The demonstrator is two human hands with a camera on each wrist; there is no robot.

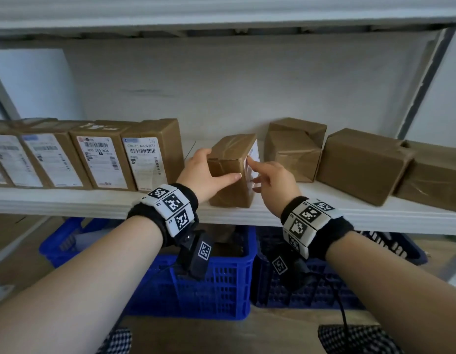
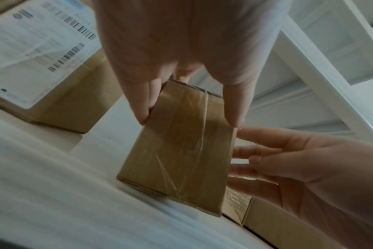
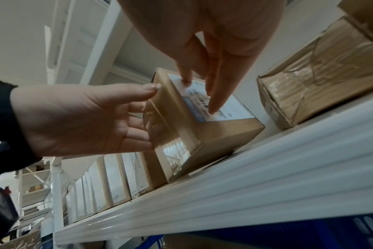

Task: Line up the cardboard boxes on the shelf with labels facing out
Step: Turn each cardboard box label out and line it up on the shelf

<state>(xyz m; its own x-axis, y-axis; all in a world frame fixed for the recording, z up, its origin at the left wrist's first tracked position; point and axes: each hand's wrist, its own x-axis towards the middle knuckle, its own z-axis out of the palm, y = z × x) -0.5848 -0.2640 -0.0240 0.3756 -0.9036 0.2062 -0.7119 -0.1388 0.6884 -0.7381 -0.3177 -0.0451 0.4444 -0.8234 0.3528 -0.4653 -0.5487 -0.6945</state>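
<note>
left hand (image 1: 205, 175) gripping box (image 1: 232, 172), right hand (image 1: 274, 183) fingertips on label (image 3: 213, 99)

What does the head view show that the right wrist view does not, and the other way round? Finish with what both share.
Only the head view shows the blue crates under the shelf, the wrist bands with their markers, and the plain box at far right.

Only the right wrist view shows the held box's label broadly, with right fingertips on it.

Both show the left hand and right hand on the box, the lined-up labelled boxes and the shelf.
</note>
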